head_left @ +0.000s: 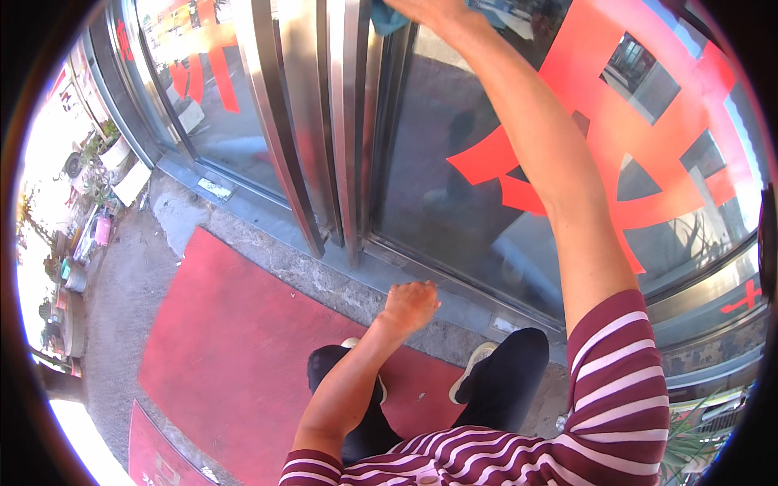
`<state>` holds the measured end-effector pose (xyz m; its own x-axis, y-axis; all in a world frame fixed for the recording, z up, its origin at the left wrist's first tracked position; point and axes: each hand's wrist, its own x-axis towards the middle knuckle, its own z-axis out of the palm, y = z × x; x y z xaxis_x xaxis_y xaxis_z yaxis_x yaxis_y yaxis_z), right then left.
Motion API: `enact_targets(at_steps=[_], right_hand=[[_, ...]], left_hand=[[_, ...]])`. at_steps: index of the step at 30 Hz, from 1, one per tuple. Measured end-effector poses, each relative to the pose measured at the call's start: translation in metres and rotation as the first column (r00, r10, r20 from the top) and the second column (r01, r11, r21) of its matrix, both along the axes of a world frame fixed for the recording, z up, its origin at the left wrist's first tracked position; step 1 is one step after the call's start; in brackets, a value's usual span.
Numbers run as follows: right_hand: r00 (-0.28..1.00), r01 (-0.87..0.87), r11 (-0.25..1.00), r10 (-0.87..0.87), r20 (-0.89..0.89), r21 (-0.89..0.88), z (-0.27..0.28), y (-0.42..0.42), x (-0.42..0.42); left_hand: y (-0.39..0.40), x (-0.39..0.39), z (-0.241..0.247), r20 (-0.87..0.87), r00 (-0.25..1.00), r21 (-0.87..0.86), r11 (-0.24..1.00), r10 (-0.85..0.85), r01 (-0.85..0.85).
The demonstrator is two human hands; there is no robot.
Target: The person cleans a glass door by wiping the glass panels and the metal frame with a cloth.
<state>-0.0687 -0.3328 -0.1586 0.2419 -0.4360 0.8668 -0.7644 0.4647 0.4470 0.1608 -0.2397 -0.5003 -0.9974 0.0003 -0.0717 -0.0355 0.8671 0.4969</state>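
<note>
At the top edge of the view my right hand (434, 11), partly cut off, is on a teal cloth (389, 18) by the metal frame of a glass door. The cloth shows on both sides of the hand. My right arm reaches up across the glass pane (450, 133), past a large red character decal (662, 152). Below, my left hand (412, 307) hangs in a loose fist in front of the door's sill, and I see nothing in it. Vertical stainless steel door bars (349, 140) stand left of the pane.
Under my feet lies a red mat (243, 340) on concrete ground (115, 316). A metal sill (261, 228) runs along the door base. Potted plants (112, 149) and a pink bottle (103, 231) line the left side. A spiky green plant (684, 446) stands at lower right.
</note>
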Motion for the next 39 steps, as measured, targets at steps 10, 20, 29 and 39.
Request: enact_targets(at_steps=[10, 20, 29, 39], right_hand=[[0.98, -0.046, 0.889, -0.048, 0.194, 0.455, -0.218, 0.033, 0.03], [0.997, -0.009, 0.729, 0.057, -0.048, 0.685, -0.283, 0.062, 0.0], [0.901, 0.355, 0.914, -0.391, 0.189, 0.197, 0.009, 0.077, -0.015], [0.969, 0.247, 0.936, -0.234, -0.083, 0.25, -0.101, 0.07, 0.0]], left_hand=[[0.013, 0.006, -0.002, 0.053, 0.997, -0.004, 0.999, -0.052, 0.052], [0.003, -0.006, 0.005, 0.175, 0.984, 0.004, 0.999, -0.036, 0.035], [0.002, 0.0, 0.007, 0.17, 0.985, 0.051, 0.998, -0.039, 0.031], [0.012, 0.001, 0.014, 0.145, 0.985, 0.07, 0.994, -0.093, 0.084]])
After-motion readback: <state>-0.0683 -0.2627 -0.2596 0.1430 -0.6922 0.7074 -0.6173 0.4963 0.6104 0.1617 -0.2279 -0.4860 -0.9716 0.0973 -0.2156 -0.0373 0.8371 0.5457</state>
